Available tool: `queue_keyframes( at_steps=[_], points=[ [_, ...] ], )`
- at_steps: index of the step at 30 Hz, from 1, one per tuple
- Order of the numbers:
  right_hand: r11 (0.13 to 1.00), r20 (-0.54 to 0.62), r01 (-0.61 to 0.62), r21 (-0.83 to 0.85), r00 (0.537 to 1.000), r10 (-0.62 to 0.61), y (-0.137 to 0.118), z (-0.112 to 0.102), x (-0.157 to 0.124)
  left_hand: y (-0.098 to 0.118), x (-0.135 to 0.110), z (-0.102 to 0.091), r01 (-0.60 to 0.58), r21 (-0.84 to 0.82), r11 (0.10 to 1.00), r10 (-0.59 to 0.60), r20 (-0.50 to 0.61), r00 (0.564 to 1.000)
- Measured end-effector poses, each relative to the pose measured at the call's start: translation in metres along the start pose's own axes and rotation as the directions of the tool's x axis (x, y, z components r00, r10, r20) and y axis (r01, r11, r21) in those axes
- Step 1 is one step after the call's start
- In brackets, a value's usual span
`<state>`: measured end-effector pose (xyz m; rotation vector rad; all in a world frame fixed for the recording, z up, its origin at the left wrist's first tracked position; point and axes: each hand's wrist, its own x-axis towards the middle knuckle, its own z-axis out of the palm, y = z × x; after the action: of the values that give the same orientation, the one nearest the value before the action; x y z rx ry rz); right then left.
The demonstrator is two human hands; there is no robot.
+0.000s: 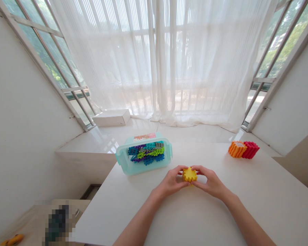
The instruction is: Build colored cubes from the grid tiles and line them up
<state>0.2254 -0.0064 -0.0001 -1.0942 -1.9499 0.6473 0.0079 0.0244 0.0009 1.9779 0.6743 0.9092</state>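
Between my two hands is a stack of yellow interlocking foam tiles (189,174) with notched edges, held just over or on the white table. My left hand (175,180) grips its left side, fingers behind and thumb in front. From the right, my right hand (206,180) holds it the same way. The fingers partly cover the sides of the stack, and its underside is hidden. Up and to the left stands a mint-green plastic bin (143,169) with blue, purple, green and grey notched tiles (147,153) inside.
Toward the table's back right, orange tiles (237,149) stand against red tiles (251,150). The white table (184,218) meets a ledge with a white box (111,118). Behind hangs a sheer curtain (164,68). A lower wooden surface (79,205) lies at the left.
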Motion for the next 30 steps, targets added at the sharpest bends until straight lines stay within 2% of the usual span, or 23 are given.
queue_keyframes(
  at_steps=[12, 20, 25, 30],
  points=[
    [0.999, 0.037, -0.001, -0.044, 0.999, 0.003, -0.002, -0.002, 0.0, -0.002, -0.001, 0.002, -0.042, 0.022, 0.999, 0.043, -0.018, 0.999],
    [0.997, 0.055, -0.028, -0.075, 0.998, 0.032, -0.003, -0.005, -0.001, -0.004, -0.004, 0.0, 0.035, -0.02, 0.999, -0.035, 0.03, 0.999],
    [0.994, 0.085, -0.092, -0.054, 0.992, 0.096, 0.003, -0.006, -0.002, -0.008, -0.005, -0.001, 0.067, -0.03, 0.997, -0.066, 0.048, 0.997],
    [0.989, 0.124, -0.142, -0.032, 0.982, 0.145, 0.007, -0.004, -0.002, -0.007, -0.005, -0.003, 0.084, 0.05, 0.995, -0.086, 0.027, 0.996]
  ],
)
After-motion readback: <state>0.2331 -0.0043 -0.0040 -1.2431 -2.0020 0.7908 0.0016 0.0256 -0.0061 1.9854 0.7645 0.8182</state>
